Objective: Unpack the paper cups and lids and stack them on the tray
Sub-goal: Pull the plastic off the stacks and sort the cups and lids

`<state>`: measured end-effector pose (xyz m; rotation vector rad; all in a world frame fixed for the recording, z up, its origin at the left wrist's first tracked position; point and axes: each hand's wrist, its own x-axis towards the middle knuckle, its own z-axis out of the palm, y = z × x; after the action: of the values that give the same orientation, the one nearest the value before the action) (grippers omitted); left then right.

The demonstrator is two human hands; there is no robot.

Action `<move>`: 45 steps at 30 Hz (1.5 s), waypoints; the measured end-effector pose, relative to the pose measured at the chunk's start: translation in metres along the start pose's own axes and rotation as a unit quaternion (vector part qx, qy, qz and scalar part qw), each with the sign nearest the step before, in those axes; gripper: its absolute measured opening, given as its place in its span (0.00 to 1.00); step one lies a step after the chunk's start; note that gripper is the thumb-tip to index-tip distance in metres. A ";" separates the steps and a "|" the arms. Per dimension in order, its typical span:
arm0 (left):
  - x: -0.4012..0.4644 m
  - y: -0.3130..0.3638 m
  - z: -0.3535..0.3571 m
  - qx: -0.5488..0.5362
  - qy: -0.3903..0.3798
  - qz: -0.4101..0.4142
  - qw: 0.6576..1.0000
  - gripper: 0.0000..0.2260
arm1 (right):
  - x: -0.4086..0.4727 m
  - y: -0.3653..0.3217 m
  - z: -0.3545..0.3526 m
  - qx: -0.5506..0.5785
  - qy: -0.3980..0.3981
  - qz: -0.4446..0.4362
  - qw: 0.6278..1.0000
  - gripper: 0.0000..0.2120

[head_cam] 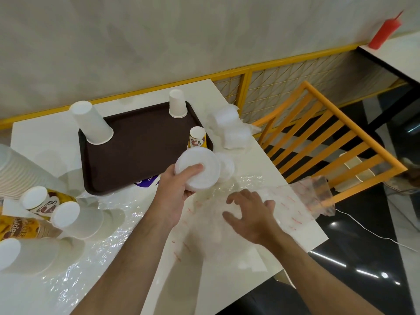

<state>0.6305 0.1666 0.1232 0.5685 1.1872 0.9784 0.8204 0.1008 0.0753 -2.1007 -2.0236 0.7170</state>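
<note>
**Lids held at the tray's 4 o'clock corner, ready to be set down**

At the tray's (141,142) 4 o'clock corner, a stack of white lids (200,172) is gripped by the left hand (179,189), thumb curled over the top and the fingers wrapped beneath. The right hand (252,214) hovers at 5 o'clock from the lids, its fingers spread and relaxed over the clear wrap (261,201), grasping nothing.

Three upturned cup stacks stand on the tray: a tall white one (91,122) at 10 o'clock, a shorter white one (177,104) at 1 o'clock, and a printed one (197,138) at 3 o'clock, just beyond the lids. More cups (66,221) lie wrapped on the counter (227,258) at 8 o'clock from the tray.

The step in hand is judged to be placing the lids. It would be done best if the stack were kept level and squeezed evenly, so no lid slips sideways. A bare patch toward the tray's middle should be chosen, apart from the printed cups, which could be toppled by a brush. The stack should be lowered flat before the grip is eased. The loose wrap is best pinned or cleared by the free hand.
</note>
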 end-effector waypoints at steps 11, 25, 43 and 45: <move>0.029 -0.003 0.062 0.122 -0.138 -0.054 0.981 0.29 | 0.067 0.021 -0.086 0.610 -0.114 0.111 0.777 0.24; 0.097 -0.062 0.090 0.760 -0.030 0.110 0.640 0.25 | 0.179 0.128 -0.063 0.477 -0.117 0.219 0.843 0.19; 0.133 -0.039 0.111 0.469 0.080 0.110 0.872 0.20 | 0.249 0.065 -0.091 -0.048 -0.011 0.042 0.998 0.46; 0.146 -0.031 0.119 0.384 0.087 0.058 0.917 0.23 | 0.255 0.053 -0.083 -0.063 -0.029 0.091 0.993 0.48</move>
<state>0.7612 0.2909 0.0621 1.2008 1.7206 0.6368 0.8996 0.3619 0.0645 -2.3873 -1.9707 0.7010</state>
